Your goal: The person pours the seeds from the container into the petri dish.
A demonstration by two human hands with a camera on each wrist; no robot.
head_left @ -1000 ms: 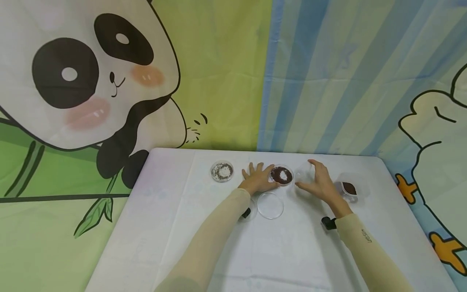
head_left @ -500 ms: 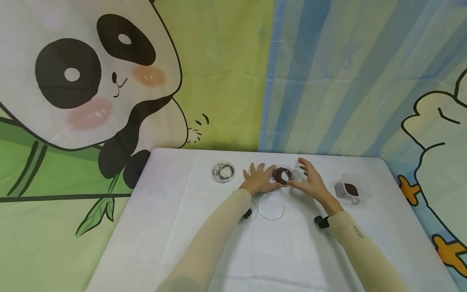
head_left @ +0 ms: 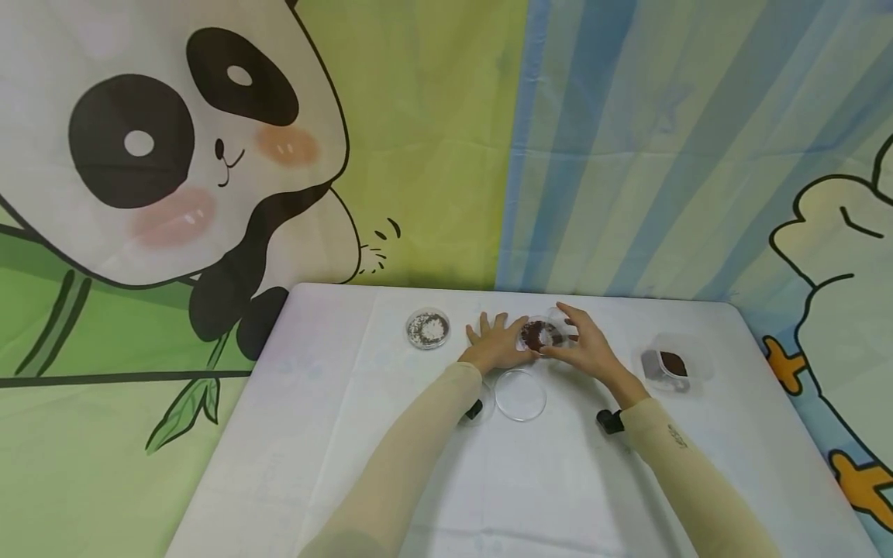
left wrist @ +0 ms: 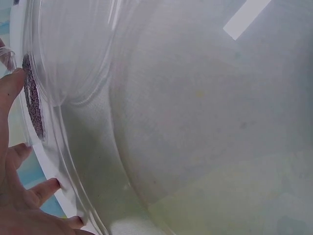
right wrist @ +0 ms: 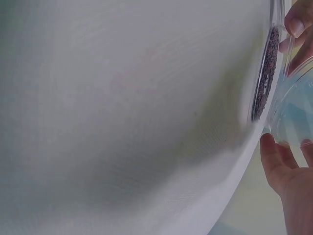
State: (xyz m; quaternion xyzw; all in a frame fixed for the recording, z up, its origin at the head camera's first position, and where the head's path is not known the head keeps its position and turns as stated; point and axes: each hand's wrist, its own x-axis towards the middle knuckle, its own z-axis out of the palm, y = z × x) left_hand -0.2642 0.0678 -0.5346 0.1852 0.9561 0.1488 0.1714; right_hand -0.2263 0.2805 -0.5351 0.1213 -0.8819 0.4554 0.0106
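My left hand [head_left: 494,343] rests on the table, fingers spread. Its thumb and index finger hold the side of a clear petri dish [head_left: 534,335] filled with dark brown grains and a white patch. In the left wrist view the dish [left wrist: 33,98] shows edge-on beside the thumb. My right hand [head_left: 589,349] grips a clear round lid [right wrist: 296,112] between thumb and fingers. The lid is tilted over the dish's right side; whether they touch I cannot tell. A petri dish with white and dark bits [head_left: 428,328] lies left of my left hand.
An empty clear round dish or lid [head_left: 520,394] lies in front of the filled dish. Another clear round piece [head_left: 486,404] is partly hidden by my left wrist. To the right stands a clear tub [head_left: 666,369] with brown contents. The white table [head_left: 335,449] ends at a printed curtain.
My right hand has moved left with the clear lid, from beside the filled dish to over its right part. The left hand stays at the dish.
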